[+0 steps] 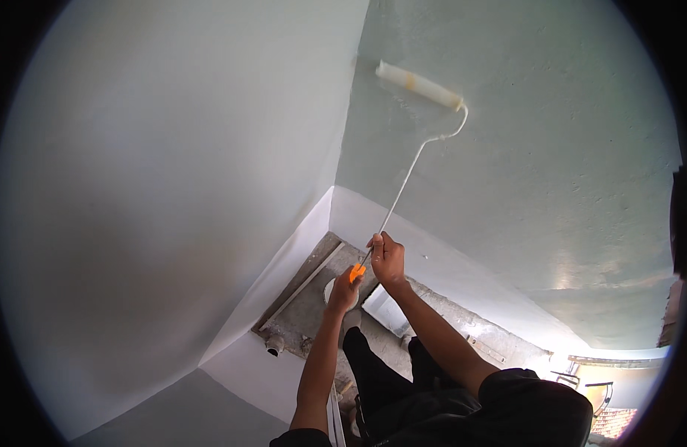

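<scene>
A long paint roller (419, 86) with a pale sleeve and a bent metal rod lies against, or very close to, the grey-green wall (522, 149), near the inner corner. My left hand (346, 289) is wrapped round its orange handle at the lower end. Further up, my right hand (388, 258) grips the thin metal rod. Both arms reach forward from black sleeves. Partly hidden behind my left hand is a round white bucket or lid (330, 292). Beside it on the floor sits a white rectangular tray or tub (387, 309).
To the left stands a pale wall (172, 149). White bands (433, 246) run along the lower walls. A long strip (302, 287) lies on the rough concrete floor, near a short pipe stub (275, 344). A bright opening with thin frames (600, 391) is at lower right.
</scene>
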Motion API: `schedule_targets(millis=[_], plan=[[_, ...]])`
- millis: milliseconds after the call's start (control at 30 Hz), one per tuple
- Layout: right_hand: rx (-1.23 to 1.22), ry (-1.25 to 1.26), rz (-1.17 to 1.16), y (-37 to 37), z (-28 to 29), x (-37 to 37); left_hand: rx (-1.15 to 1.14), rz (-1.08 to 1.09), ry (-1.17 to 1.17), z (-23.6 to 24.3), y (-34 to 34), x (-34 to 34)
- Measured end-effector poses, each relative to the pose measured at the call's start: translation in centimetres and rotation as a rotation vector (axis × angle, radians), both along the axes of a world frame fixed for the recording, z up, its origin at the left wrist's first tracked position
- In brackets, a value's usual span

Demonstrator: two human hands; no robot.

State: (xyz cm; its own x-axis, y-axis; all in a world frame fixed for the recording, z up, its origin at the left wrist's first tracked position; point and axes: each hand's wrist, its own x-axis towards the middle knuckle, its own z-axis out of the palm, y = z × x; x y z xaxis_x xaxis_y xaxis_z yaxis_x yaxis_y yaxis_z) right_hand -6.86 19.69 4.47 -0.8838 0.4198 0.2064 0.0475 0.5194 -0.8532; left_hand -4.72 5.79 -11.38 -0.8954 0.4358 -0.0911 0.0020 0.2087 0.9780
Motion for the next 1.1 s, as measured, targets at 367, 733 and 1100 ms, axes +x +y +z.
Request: schedule_targets(millis=[367,733,1100], plan=[[-0.223,-0.780,0.061,-3.2,-13.2,18.6,-0.319,0.019,-0.380,-2.8,-7.1,25.6],[-0.245,-0.435,0.252,4.3,-4.4,25.3,-0.091,0.203,-0.146,3.3,2.1,32.5],[-0.249,-0.616,0.417,15.4,-0.5,39.6,0.179,0.088,0.037,7.3,18.0,42.5]])
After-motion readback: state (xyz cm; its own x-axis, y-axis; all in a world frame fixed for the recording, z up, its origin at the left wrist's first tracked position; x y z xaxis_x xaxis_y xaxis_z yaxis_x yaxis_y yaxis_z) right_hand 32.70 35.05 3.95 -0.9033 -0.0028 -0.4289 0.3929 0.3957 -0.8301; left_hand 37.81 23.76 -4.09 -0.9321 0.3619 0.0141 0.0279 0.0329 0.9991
